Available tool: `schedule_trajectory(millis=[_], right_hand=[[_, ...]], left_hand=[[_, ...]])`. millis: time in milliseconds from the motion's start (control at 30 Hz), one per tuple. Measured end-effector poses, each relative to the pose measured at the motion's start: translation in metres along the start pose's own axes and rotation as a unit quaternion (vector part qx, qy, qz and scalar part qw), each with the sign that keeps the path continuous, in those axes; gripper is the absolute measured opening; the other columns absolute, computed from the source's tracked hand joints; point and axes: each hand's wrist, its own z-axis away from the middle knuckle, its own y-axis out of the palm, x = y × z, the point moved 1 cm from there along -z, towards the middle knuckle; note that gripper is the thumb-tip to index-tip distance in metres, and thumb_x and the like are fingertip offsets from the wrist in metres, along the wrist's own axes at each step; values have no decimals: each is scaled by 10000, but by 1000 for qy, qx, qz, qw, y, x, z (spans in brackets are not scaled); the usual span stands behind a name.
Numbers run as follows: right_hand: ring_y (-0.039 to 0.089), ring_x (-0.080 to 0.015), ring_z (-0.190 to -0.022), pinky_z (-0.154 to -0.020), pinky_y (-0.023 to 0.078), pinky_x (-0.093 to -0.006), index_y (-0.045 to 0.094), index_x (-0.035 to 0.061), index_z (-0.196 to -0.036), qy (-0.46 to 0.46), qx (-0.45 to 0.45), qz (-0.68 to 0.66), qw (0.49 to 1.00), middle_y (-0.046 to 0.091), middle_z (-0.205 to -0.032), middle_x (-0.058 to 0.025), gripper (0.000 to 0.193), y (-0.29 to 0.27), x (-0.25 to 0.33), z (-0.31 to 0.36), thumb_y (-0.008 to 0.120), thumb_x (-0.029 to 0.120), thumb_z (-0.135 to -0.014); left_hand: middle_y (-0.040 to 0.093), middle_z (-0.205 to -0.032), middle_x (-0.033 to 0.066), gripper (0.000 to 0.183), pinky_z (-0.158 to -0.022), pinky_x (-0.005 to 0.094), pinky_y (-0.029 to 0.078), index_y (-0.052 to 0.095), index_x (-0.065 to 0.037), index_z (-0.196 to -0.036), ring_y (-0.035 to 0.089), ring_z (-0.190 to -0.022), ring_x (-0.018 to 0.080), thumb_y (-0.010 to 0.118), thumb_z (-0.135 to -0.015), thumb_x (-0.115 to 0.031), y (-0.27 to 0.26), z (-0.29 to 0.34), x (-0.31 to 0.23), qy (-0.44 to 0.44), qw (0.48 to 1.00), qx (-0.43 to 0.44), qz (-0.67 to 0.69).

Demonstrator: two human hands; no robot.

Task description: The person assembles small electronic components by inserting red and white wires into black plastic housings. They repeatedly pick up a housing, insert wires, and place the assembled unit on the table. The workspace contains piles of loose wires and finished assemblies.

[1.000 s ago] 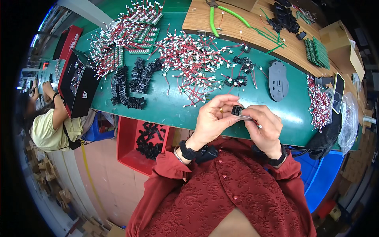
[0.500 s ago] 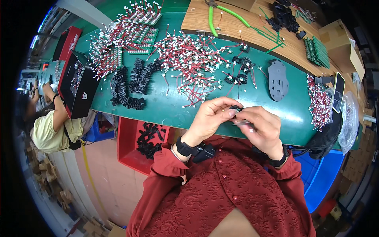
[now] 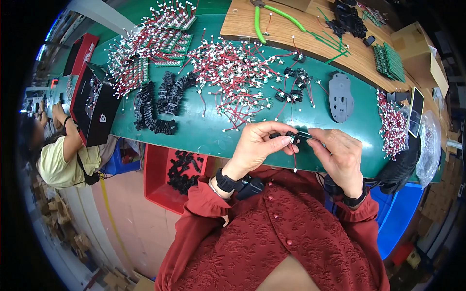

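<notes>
Between the thumb and fingers of my left hand (image 3: 255, 144) is a small black plastic part (image 3: 290, 134) with a small wired board at it. A red wire (image 3: 294, 156) with a white connector hangs from it. My right hand (image 3: 342, 153) pinches slim metal tweezers (image 3: 306, 134), their tips at the black part. Fingers hide some of the part. Beyond my hands lies a heap of small boards with red wires (image 3: 233, 72). Several black parts with wires (image 3: 297, 85) lie between that heap and a grey mouse-shaped shell (image 3: 341, 97).
Rows of black parts (image 3: 155, 109) and stacked green board panels (image 3: 170, 53) are at the left. Green-handled pliers (image 3: 257, 24) rest on the wooden board (image 3: 238, 22). A red bin (image 3: 160, 189) and a blue bin (image 3: 398, 218) stand below the table. Another person (image 3: 63, 155) sits far left.
My right hand has moved right, away from my left, and the tweezers now reach across to the black part. The red wire now hangs down from my left hand.
</notes>
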Motion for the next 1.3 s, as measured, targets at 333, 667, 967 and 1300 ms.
schedule_trajectory(millis=[333, 667, 967, 1300], right_hand=[[573, -177, -564, -491, 445, -278, 622, 37, -842, -51, 32, 29, 998, 615, -698, -53, 213, -6, 2, -5, 684, 39, -638], [558, -172, -533, -470, 434, -270, 627, 32, -821, -52, 6, 8, 999, 613, -687, -48, 212, -5, 2, -4, 689, 30, -618], [548, -161, -513, -443, 418, -269, 629, 33, -832, -69, 28, 35, 997, 607, -667, -46, 230, -5, 7, -7, 690, 22, -611], [595, -176, -554, -489, 445, -255, 629, 8, -840, 181, 46, -195, 963, 625, -687, -102, 163, 12, 3, 12, 664, 23, -681]], left_hand=[[597, -809, 132, 107, -625, 302, 525, 551, 40, -882, 624, -700, 215, 568, -777, 33, -4, 2, 5, 14, 1000, 5, 23], [589, -799, 126, 109, -598, 292, 518, 552, 28, -872, 614, -672, 202, 571, -766, 39, -5, 1, 6, 30, 999, 8, -8], [587, -800, 125, 100, -588, 280, 519, 555, 31, -858, 611, -670, 187, 567, -761, 50, -3, 2, 4, 6, 1000, 1, -25], [579, -783, 94, 93, -595, 253, 506, 553, 21, -834, 593, -654, 151, 574, -749, 51, -4, 4, 6, 43, 997, -15, -66]])
